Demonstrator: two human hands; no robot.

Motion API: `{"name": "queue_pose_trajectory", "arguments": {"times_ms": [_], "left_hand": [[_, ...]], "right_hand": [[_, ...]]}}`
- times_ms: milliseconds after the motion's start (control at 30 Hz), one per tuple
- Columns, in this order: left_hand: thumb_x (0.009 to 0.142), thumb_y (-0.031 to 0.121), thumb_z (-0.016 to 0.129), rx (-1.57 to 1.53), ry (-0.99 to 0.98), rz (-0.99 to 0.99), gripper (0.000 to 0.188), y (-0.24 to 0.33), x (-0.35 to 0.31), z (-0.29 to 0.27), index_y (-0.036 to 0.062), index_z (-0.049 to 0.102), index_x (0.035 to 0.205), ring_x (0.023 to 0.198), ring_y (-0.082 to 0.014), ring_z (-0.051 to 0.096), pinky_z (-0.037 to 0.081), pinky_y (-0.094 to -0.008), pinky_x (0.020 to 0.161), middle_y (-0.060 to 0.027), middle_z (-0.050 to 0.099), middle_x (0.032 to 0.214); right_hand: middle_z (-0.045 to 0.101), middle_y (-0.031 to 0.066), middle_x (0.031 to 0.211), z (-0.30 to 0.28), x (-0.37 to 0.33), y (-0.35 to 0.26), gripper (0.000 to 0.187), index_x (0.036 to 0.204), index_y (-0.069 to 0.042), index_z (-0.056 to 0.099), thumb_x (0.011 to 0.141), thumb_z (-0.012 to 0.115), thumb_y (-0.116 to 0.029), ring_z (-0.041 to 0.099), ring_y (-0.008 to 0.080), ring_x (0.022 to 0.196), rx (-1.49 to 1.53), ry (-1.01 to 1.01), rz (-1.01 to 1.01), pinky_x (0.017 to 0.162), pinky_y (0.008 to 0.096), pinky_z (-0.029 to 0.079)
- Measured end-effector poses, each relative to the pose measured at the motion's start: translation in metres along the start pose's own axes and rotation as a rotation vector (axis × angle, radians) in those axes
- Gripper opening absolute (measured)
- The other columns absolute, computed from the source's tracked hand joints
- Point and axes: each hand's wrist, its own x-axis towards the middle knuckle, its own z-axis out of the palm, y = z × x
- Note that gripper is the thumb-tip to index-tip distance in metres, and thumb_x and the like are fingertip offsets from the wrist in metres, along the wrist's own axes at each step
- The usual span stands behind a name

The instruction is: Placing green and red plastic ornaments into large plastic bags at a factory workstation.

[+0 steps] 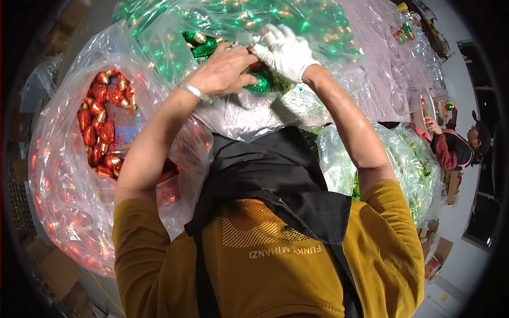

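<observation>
My left hand [225, 70], bare with a pale bracelet at the wrist, is at the table's near edge with curled fingers. Its thumb touches a shiny green bulb-shaped ornament [262, 84], and the fingers bend over a small reddish bit beside it. My right hand [286, 55], in a white glove, is just right of it. Its fingers are apart, and its thumb reaches to my left fingertips. Nothing shows in the glove's grasp. More green glittery ornaments [204, 49] with gold caps lie beyond my left hand, in the mouth of a clear bag.
A large clear bag [58, 212] of red glittery ornaments [98, 124] stands at my left. Clear plastic over green ornaments [318, 26] covers the table's far side. Another clear bag [411, 175] with green contents is at my right. A person [458, 140] works at far right.
</observation>
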Motion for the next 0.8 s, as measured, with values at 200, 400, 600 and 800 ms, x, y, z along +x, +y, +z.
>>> {"name": "queue_pose_trajectory", "arguments": {"times_ms": [200, 400, 600, 800], "left_hand": [[0.093, 0.022, 0.045, 0.004, 0.161, 0.034, 0.032, 0.007, -0.008, 0.02, 0.0044, 0.048, 0.119, 0.121, -0.0313, 0.042, 0.023, -0.0508, 0.105, -0.0161, 0.047, 0.123], [0.093, 0.019, 0.044, -0.102, 0.205, 0.042, 0.043, 0.019, -0.01, 0.02, 0.001, 0.042, 0.132, 0.129, -0.0317, 0.036, 0.025, -0.0455, 0.106, -0.0178, 0.041, 0.137], [0.092, 0.016, 0.046, -0.1, 0.246, 0.008, 0.044, 0.019, -0.005, 0.035, -0.0003, 0.042, 0.133, 0.129, -0.0329, 0.036, 0.028, -0.0428, 0.106, -0.0181, 0.04, 0.138], [0.091, 0.017, 0.047, -0.12, 0.282, -0.018, 0.041, 0.019, -0.008, 0.05, -0.0011, 0.046, 0.128, 0.127, -0.0333, 0.038, 0.031, -0.0425, 0.104, -0.0184, 0.043, 0.136]], "right_hand": [[0.037, 0.0203, 0.141, 0.004, -0.009, -0.008, 0.064, 0.13, -0.005, 0.044, 0.09, 0.04, -0.055, 0.034, 0.0358, 0.131, 0.116, 0.118, 0.173, 0.102, 0.0496, 0.034], [0.056, 0.0132, 0.1, -0.05, -0.091, -0.037, 0.034, 0.102, -0.006, 0.054, 0.076, 0.064, -0.027, 0.055, 0.0337, 0.091, 0.173, 0.216, -0.053, 0.074, 0.0454, 0.045], [0.057, 0.0125, 0.098, -0.034, -0.091, -0.025, 0.035, 0.107, -0.006, 0.053, 0.078, 0.064, -0.022, 0.056, 0.0329, 0.088, 0.278, 0.256, -0.09, 0.073, 0.0435, 0.045], [0.063, 0.015, 0.097, -0.022, -0.078, -0.02, 0.032, 0.108, -0.004, 0.055, 0.085, 0.063, -0.024, 0.061, 0.0339, 0.086, 0.665, 0.161, 0.287, 0.075, 0.0416, 0.048]]}}
